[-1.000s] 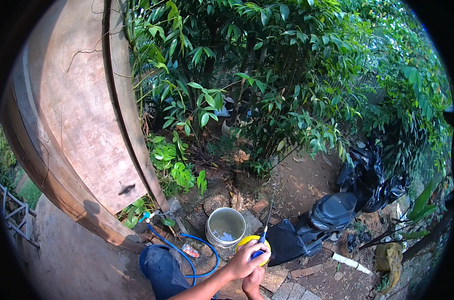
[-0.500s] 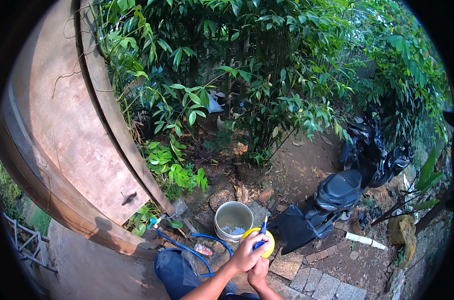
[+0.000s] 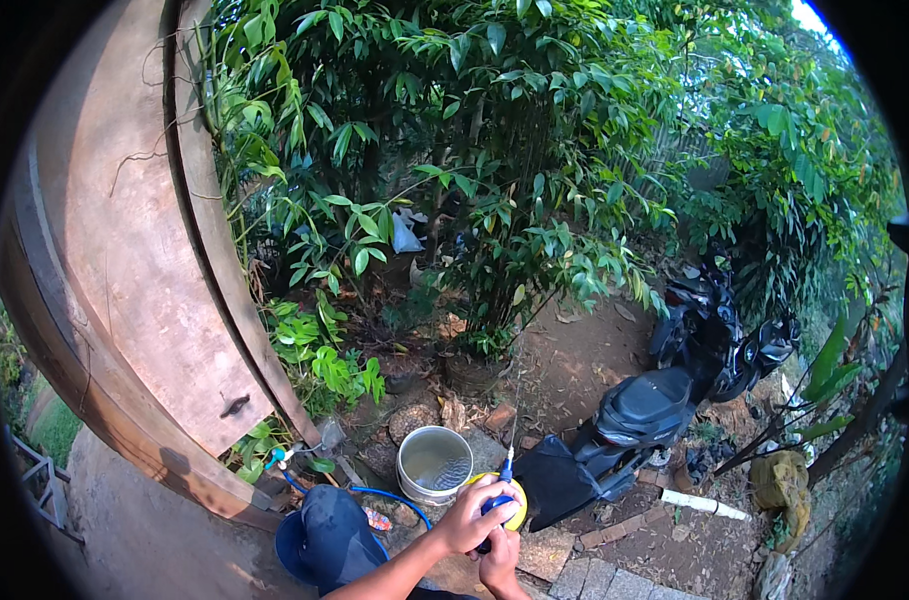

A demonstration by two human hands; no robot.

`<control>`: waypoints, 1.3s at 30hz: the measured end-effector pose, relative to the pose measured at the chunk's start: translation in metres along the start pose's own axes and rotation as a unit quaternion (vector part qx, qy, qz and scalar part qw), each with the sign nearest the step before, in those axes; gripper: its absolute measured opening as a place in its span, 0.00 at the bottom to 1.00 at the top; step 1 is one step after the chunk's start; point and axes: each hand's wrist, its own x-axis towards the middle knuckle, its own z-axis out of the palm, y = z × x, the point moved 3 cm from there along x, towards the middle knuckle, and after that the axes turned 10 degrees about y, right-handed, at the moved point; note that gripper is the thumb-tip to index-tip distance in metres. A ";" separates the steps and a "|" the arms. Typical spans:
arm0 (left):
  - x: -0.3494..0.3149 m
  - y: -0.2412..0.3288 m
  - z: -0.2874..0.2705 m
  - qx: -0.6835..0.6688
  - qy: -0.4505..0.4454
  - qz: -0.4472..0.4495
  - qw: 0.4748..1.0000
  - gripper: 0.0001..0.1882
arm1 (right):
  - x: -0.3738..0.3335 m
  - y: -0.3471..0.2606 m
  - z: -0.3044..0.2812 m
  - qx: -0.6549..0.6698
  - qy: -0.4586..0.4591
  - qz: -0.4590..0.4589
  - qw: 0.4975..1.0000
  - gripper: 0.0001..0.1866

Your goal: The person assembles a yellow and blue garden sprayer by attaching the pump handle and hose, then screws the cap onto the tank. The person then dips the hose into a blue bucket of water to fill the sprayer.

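To my right stands a black motorbike point(image 3: 650, 412) with a smooth, rounded seat; nearer, a pale, round bucket point(image 3: 432, 496) holds water point(image 3: 440, 468) beside a rounded yellow thing point(image 3: 520, 508) my hands partly hide. My left hand point(image 3: 472, 518) and, just below it, my right hand point(image 3: 500, 563) curl closed around a slim blue spray nozzle point(image 3: 506, 470) near the bucket, its narrow tip pointing forward.

We're outdoors in a yard point(image 3: 160, 505): leafy shrubs point(image 3: 535, 190) crowd over bare soil point(image 3: 580, 345), with a parked motorbike point(image 3: 643, 405) and a tap point(image 3: 278, 456)
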 end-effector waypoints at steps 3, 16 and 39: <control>0.006 0.009 0.006 0.052 -0.015 0.000 0.999 0.22 | 0.001 -0.005 -0.001 0.130 -0.004 0.107 0.986 0.27; 0.012 -0.006 -0.025 0.077 0.012 -0.019 0.997 0.23 | 0.015 0.002 0.038 0.182 0.033 0.117 0.976 0.28; 0.027 -0.023 -0.039 0.057 -0.029 -0.036 0.997 0.22 | 0.017 0.039 0.049 0.076 0.042 0.058 0.995 0.23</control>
